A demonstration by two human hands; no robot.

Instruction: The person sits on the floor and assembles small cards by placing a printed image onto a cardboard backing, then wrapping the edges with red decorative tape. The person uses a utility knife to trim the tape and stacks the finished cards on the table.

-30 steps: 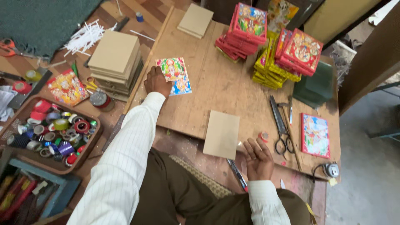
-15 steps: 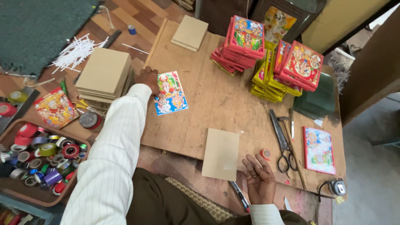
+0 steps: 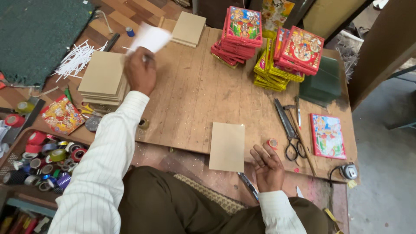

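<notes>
The left hand [image 3: 139, 71] pinches a blurred white sheet [image 3: 150, 39] at the far left; the right hand [image 3: 268, 167] rests open beside the near board [image 3: 227, 146]. Best lay it square, edges matched.

The white sheet [image 3: 150, 38] in my left hand [image 3: 140, 73] is motion-blurred, so I can't read its face or the grip. The tape rolls [image 3: 41, 162] run off the left edge. My right hand [image 3: 268, 167] hides part of the worktop [image 3: 195, 95] edge.
</notes>
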